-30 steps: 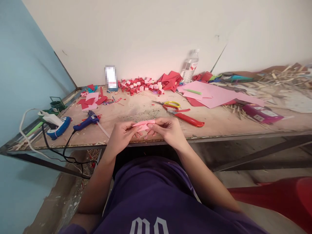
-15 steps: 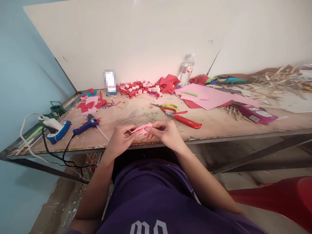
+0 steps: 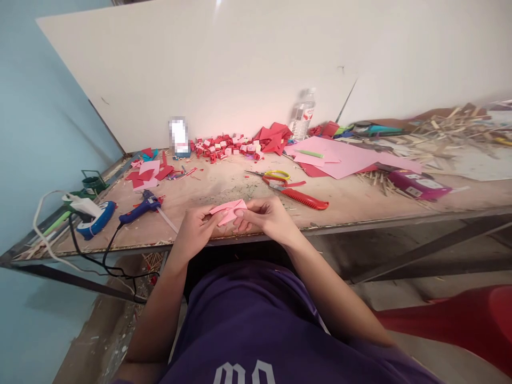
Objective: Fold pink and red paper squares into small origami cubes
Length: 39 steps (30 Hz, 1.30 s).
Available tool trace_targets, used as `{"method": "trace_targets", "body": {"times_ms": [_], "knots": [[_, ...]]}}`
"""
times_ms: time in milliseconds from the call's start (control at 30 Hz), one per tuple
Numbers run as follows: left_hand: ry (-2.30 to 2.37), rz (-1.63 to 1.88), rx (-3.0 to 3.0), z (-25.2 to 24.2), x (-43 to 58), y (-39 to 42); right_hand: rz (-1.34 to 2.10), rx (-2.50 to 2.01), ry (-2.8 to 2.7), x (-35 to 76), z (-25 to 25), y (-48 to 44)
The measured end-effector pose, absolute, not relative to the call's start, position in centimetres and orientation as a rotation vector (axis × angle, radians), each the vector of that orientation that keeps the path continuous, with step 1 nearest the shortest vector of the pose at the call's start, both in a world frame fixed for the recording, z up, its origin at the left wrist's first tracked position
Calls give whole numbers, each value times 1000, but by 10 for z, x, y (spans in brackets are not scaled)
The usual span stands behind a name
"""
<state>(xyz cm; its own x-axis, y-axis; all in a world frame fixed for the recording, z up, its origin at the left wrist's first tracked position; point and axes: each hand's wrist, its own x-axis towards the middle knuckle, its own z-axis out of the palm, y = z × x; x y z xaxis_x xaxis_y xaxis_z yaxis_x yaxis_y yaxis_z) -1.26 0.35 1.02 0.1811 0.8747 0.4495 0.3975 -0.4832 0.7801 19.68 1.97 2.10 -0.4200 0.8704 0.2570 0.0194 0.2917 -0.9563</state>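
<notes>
Left hand [image 3: 193,228] and right hand [image 3: 267,215] pinching pink paper [image 3: 229,210] between them; apparently folding; next move probably calling for firm, even thumb pressure.

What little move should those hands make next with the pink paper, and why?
Perhaps press the pink paper flatter along its crease with the right hand, steadying it with the left hand: fold lines show on it, and both hands pinch it, thumbs on top.

A power strip [image 3: 102,216] sits near the bench's [image 3: 208,184] front left corner, a glue gun [image 3: 140,207] and scissors [image 3: 276,175] to its right, a bottle [image 3: 303,114] at the back edge behind paper sheets [image 3: 352,157].
</notes>
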Motion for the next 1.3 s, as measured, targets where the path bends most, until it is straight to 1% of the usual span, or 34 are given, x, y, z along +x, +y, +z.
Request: {"method": "trace_targets", "body": {"times_ms": [167, 333, 467, 567, 667, 800, 900, 1000, 1167, 1300], "knots": [[1207, 1245, 1989, 9, -13, 4, 1234, -840, -1654, 196, 19, 20], [1236, 1297, 1958, 8, -13, 3, 1250, -794, -1636, 195, 22, 18], [1254, 1372, 1882, 10, -13, 2, 1127, -791, -1436, 192, 20, 16], [1254, 1389, 1848, 11, -13, 1, 1067, -785, -1440, 191, 19, 15], [1236, 1388, 1831, 10, -13, 2, 1149, -760, -1453, 193, 21, 15], [1255, 1390, 1797, 9, -12, 2, 1383, -757, -1418, 197, 24, 18], [1302, 1390, 1836, 11, -11, 1, 1441, -774, -1438, 199, 25, 19], [1333, 1386, 1913, 12, -10, -1, 1383, -830, -1490, 198, 23, 19], [1374, 1362, 2000, 10, -9, -1, 1179, -916, -1531, 191, 17, 20], [1396, 1328, 2033, 9, -9, 0, 1159, -948, -1552, 190, 15, 23]]}}
